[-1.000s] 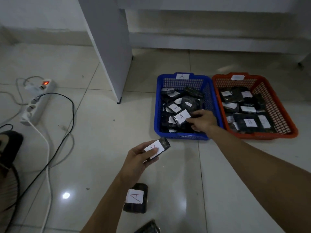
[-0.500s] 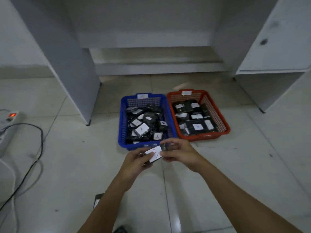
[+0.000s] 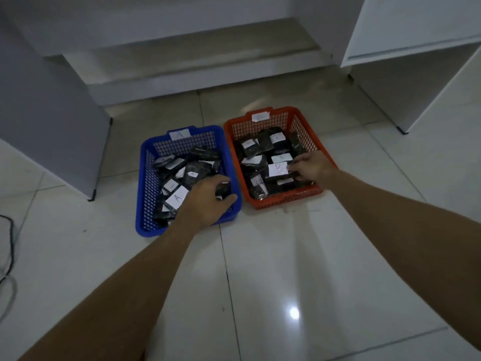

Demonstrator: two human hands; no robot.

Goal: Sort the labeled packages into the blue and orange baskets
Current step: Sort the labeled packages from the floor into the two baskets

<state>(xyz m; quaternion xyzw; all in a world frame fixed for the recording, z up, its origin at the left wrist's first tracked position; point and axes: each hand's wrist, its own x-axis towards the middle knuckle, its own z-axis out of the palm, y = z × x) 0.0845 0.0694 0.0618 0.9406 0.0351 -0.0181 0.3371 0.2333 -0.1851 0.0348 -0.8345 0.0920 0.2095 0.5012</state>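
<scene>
packages (image 3: pixel 263 148) heaped in both baskets, right hand (image 3: pixel 311 166) pinching b-labelled package (image 3: pixel 278 171), left hand (image 3: pixel 208 201) curled, grasp unclear, desk legs beside

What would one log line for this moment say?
left hand: in blue basket, on packages | right hand: placing B package in orange basket | stage: sorting

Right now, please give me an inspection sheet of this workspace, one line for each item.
Surface: glossy white tile floor.
Job's things: blue basket tagged A, orange basket beside it; both hold black packages; B package on top in orange.
Clutter: nothing seen.
Hands: left hand reaches into blue basket; right hand touches B package.
Cables: black cable at left edge.
Surroundings: white cabinet panels.
</scene>
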